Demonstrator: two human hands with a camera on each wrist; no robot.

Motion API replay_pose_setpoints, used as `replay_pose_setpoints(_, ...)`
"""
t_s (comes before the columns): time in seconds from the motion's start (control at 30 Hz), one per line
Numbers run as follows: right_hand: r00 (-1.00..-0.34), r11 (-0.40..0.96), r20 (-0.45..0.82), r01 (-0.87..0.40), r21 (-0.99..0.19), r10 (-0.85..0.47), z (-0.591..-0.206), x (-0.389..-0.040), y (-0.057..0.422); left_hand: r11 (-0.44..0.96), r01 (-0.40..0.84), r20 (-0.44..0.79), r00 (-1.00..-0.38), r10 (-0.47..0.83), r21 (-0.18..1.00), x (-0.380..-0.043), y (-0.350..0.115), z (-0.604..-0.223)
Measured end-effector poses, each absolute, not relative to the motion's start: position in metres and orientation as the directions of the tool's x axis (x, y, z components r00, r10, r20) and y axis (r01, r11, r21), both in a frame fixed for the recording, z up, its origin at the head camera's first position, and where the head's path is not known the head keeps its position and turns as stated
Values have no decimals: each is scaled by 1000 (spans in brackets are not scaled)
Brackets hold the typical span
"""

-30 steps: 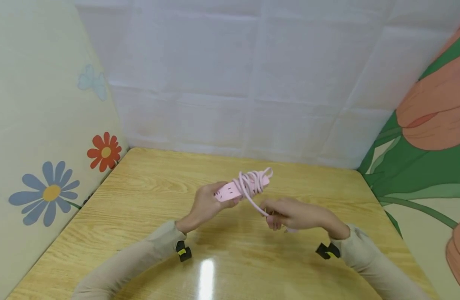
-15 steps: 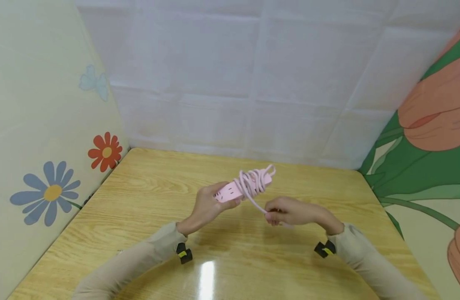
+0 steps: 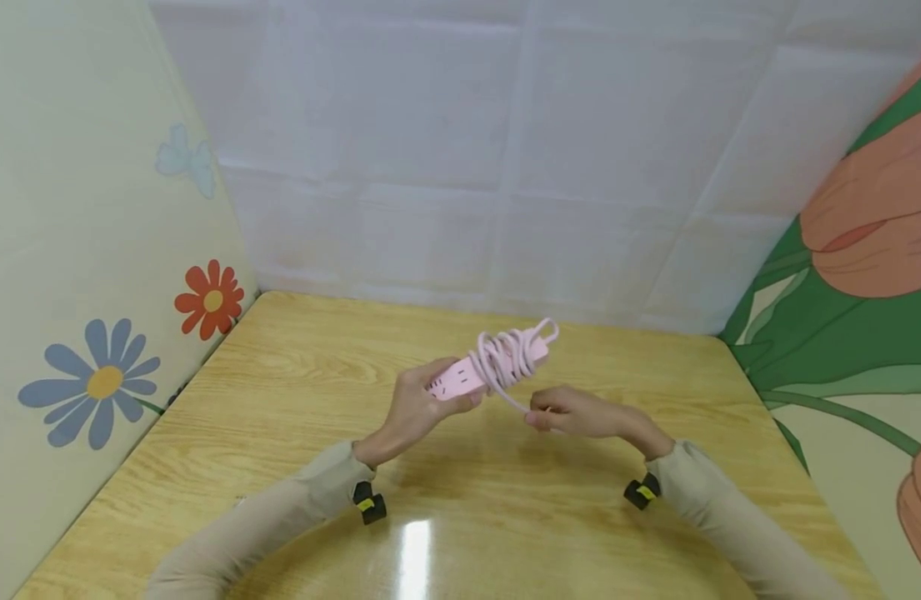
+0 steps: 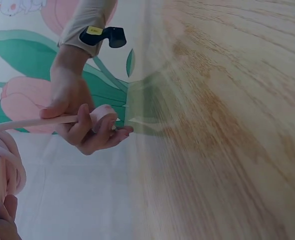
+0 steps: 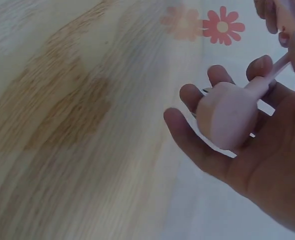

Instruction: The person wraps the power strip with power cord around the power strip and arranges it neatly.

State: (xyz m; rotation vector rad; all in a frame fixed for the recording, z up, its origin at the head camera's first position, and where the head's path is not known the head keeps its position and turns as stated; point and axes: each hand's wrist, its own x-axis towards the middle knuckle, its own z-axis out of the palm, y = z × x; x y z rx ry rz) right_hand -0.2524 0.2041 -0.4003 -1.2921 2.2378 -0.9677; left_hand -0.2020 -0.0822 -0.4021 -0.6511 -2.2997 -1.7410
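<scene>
A pink power strip (image 3: 460,379) is held tilted above the table, its near end gripped by my left hand (image 3: 418,407). Several turns of its pink cord (image 3: 498,360) wrap around the far half, and a small loop stands out at the far tip. From the coil a short length of cord runs to my right hand (image 3: 580,412), which pinches it between thumb and fingers. In the right wrist view the round pink plug (image 5: 228,115) at the cord's end lies in the right palm among loosely bent fingers. The strip's underside is hidden.
A wood-grain table (image 3: 340,350) lies below both hands, with a bright light reflection near its front. A white cloth (image 3: 400,167) hangs behind it. Flower-printed sheets stand at the left (image 3: 55,250) and right (image 3: 865,350). Both wrists wear small black cameras.
My right hand has shifted slightly up and to the left, holding the cord. The strip's far end has tipped up a little. My left hand keeps its grip in nearly the same place.
</scene>
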Motion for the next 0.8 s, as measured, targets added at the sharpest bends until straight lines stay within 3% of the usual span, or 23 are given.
replay_pose_setpoints(0.33, -557, 362, -2, -536, -763, -830, -411, -259, 207, 203, 547, 477, -823, 308, 812, -200, -81, -402)
replay_pose_setpoints(0.53, -536, 287, 34, -504, -815, -844, -417, -264, 211, 184, 629, 540, -757, 368, 756, -200, -79, -406)
replay_pose_setpoints(0.8, -538, 280, 37, -494, -823, -842, -419, -265, 215, 181, 634, 544, -752, 372, 752, -200, -78, -409)
